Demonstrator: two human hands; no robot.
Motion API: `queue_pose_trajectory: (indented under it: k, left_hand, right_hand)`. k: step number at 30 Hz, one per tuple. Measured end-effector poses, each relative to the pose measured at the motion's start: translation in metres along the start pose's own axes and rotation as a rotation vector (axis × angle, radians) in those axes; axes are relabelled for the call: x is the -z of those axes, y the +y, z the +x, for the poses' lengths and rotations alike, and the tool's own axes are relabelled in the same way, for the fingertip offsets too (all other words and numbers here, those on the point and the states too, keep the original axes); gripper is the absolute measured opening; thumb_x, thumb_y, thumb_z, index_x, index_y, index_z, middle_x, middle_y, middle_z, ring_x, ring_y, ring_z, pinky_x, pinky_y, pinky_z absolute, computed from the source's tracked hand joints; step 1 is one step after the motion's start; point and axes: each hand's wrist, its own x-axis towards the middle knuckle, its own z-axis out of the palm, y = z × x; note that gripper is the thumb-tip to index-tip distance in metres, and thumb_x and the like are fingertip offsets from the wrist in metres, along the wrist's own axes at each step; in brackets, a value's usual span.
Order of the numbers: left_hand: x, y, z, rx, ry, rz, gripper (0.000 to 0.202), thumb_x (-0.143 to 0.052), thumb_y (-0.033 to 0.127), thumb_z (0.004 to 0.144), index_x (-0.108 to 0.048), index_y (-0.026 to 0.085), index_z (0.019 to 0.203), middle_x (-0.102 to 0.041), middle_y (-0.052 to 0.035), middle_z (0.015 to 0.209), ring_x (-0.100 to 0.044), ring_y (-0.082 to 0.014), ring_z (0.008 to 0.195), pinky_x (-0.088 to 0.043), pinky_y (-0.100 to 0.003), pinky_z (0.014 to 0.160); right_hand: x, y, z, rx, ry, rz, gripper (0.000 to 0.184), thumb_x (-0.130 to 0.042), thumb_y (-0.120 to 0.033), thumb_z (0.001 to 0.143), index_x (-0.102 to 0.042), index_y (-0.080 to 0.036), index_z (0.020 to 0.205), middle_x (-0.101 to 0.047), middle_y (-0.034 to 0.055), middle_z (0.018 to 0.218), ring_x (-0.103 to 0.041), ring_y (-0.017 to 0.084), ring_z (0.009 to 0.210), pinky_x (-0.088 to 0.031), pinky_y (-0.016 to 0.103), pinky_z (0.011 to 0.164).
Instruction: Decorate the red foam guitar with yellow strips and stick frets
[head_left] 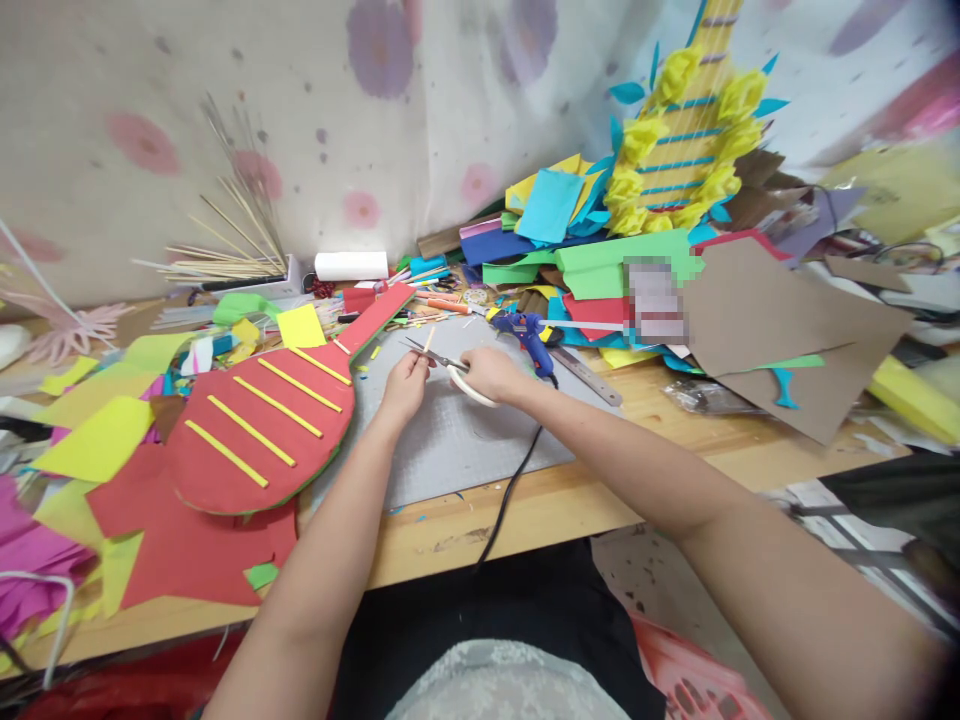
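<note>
My right hand (491,375) is closed round the white handles of a pair of scissors (442,362), whose blades point left and stand apart. My left hand (407,382) pinches a thin wooden stick (428,340) that rises between the blades. Both hands hover over a grey cutting mat (457,440) on the wooden table (570,500). A red paper guitar shape (262,425) with several yellow strips lies just left of my left hand.
A blue glue gun (529,338) lies behind my right hand, its black cord (510,490) running off the table's front edge. Brown cardboard (787,330) and heaps of coloured paper (570,240) fill the right and back. Bamboo sticks (225,250) and a white roll (351,265) stand at the wall.
</note>
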Motion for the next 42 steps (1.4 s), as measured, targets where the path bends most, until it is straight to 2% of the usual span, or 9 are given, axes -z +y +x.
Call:
queue_pose_trajectory:
  k: [5, 11, 15, 20, 23, 30, 37, 39, 42]
  left_hand:
    - [0.001, -0.003, -0.002, -0.134, 0.09, 0.115, 0.011, -0.05, 0.022, 0.076, -0.055, 0.017, 0.068, -0.047, 0.0033, 0.057, -0.043, -0.0107, 0.056, -0.032, -0.022, 0.057]
    - [0.005, 0.004, -0.005, -0.201, 0.056, 0.167, 0.025, -0.046, 0.02, 0.077, -0.048, 0.017, 0.052, -0.043, 0.0029, 0.052, -0.039, -0.0098, 0.052, -0.03, -0.022, 0.055]
    - [0.004, 0.009, -0.005, -0.158, -0.017, 0.091, 0.021, -0.047, 0.019, 0.076, -0.053, 0.016, 0.056, -0.039, 0.0036, 0.049, -0.034, -0.0083, 0.048, -0.027, -0.022, 0.05]
    - [0.005, 0.009, -0.006, 0.021, -0.181, -0.156, 0.018, -0.052, 0.03, 0.074, -0.059, 0.014, 0.075, -0.033, 0.0064, 0.049, -0.023, -0.0051, 0.04, -0.015, -0.021, 0.041]
    - [0.006, 0.01, -0.006, 0.052, -0.203, -0.202, 0.02, -0.055, 0.032, 0.071, -0.058, 0.013, 0.075, -0.033, 0.0066, 0.048, -0.022, -0.0042, 0.039, -0.013, -0.02, 0.04]
    - [0.008, 0.001, -0.003, 0.043, -0.171, -0.191, 0.024, -0.056, 0.036, 0.071, -0.058, 0.013, 0.076, -0.034, 0.0071, 0.048, -0.023, -0.004, 0.038, -0.014, -0.02, 0.04]
    - [0.0, -0.008, 0.0, -0.12, 0.055, -0.023, 0.019, -0.056, 0.034, 0.072, -0.058, 0.015, 0.072, -0.044, 0.0052, 0.051, -0.034, -0.006, 0.041, -0.025, -0.02, 0.041]
    - [0.0, -0.007, -0.001, -0.121, 0.077, -0.012, 0.018, -0.055, 0.033, 0.073, -0.056, 0.016, 0.068, -0.045, 0.0047, 0.05, -0.036, -0.0066, 0.039, -0.025, -0.021, 0.04]
    - [0.002, -0.007, -0.003, -0.164, 0.062, -0.001, 0.023, -0.051, 0.033, 0.076, -0.052, 0.016, 0.06, -0.039, 0.0052, 0.044, -0.034, -0.0068, 0.038, -0.025, -0.021, 0.04]
  right_hand:
    - [0.004, -0.001, 0.001, 0.0, 0.0, -0.01, 0.038, -0.044, -0.046, 0.08, -0.068, -0.018, 0.088, -0.069, 0.0119, 0.087, -0.062, 0.022, 0.079, -0.038, 0.026, 0.061]
    - [0.008, 0.003, 0.0, 0.045, 0.044, -0.024, 0.035, -0.045, -0.044, 0.079, -0.065, -0.018, 0.091, -0.068, 0.0098, 0.092, -0.06, 0.021, 0.08, -0.036, 0.025, 0.061]
    - [0.005, 0.009, 0.003, 0.102, 0.05, 0.015, 0.032, -0.046, -0.043, 0.078, -0.062, -0.018, 0.091, -0.067, 0.0079, 0.094, -0.058, 0.018, 0.078, -0.033, 0.024, 0.06]
    - [0.001, 0.014, 0.006, 0.133, 0.025, 0.056, 0.028, -0.049, -0.04, 0.076, -0.06, -0.018, 0.09, -0.066, 0.0052, 0.091, -0.056, 0.016, 0.075, -0.031, 0.023, 0.058]
    - [0.001, 0.016, 0.007, 0.149, 0.024, 0.052, 0.029, -0.048, -0.04, 0.076, -0.061, -0.018, 0.09, -0.066, 0.0052, 0.088, -0.055, 0.015, 0.073, -0.03, 0.023, 0.057]
    - [0.002, 0.014, 0.006, 0.094, 0.037, -0.054, 0.034, -0.045, -0.043, 0.077, -0.065, -0.017, 0.086, -0.068, 0.0081, 0.083, -0.057, 0.017, 0.072, -0.029, 0.024, 0.056]
    - [0.005, 0.011, 0.009, 0.065, 0.014, -0.088, 0.035, -0.047, -0.044, 0.077, -0.066, -0.017, 0.089, -0.068, 0.0098, 0.087, -0.06, 0.019, 0.076, -0.032, 0.025, 0.058]
    - [0.004, 0.011, 0.01, 0.071, 0.024, -0.095, 0.036, -0.045, -0.045, 0.079, -0.066, -0.017, 0.089, -0.068, 0.0102, 0.089, -0.059, 0.02, 0.078, -0.033, 0.025, 0.059]
    - [0.003, 0.011, 0.01, 0.094, 0.038, -0.081, 0.037, -0.043, -0.045, 0.08, -0.064, -0.017, 0.092, -0.067, 0.0104, 0.093, -0.059, 0.019, 0.08, -0.033, 0.025, 0.06]
